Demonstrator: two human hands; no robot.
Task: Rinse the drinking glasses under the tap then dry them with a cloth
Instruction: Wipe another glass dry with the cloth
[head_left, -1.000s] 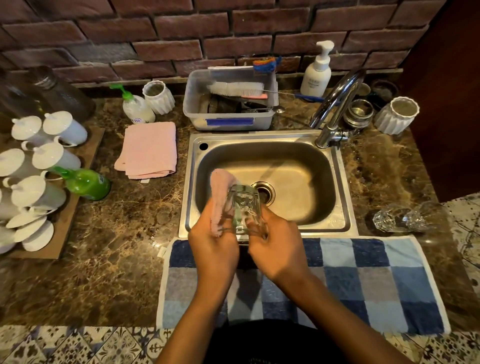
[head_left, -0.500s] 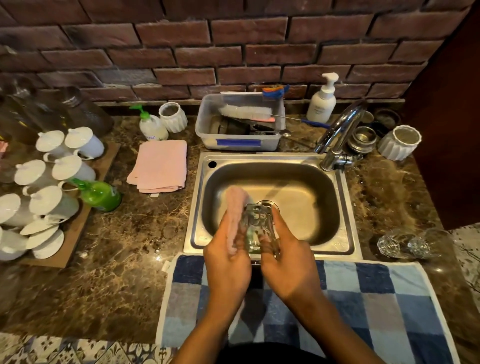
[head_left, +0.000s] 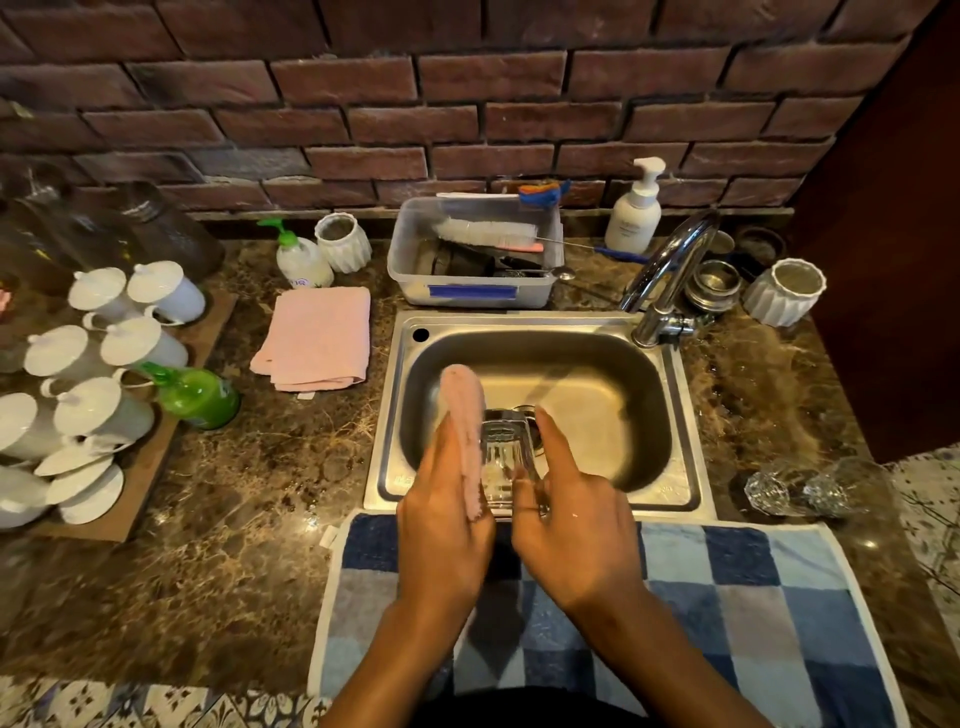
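Observation:
A clear drinking glass (head_left: 503, 457) is held between both hands over the front edge of the steel sink (head_left: 680, 415). My left hand (head_left: 447, 525) presses a pink cloth (head_left: 463, 415) against the glass's left side. My right hand (head_left: 571, 519) grips the glass on its right, index finger stretched along it. The chrome tap (head_left: 667, 275) stands at the sink's back right corner, and no water runs from it. Two more clear glasses (head_left: 810, 488) lie on their sides on the counter at the right.
A blue checked towel (head_left: 753, 613) lies on the counter in front of the sink. A folded pink cloth (head_left: 319, 338), soap bottles, a plastic tub (head_left: 472, 291) with brushes, and white lidded cups (head_left: 104, 364) on a board stand around the sink.
Both hands and the glass have stayed together over the sink's front edge. My right index finger has stretched out along the glass. The camera has tilted up.

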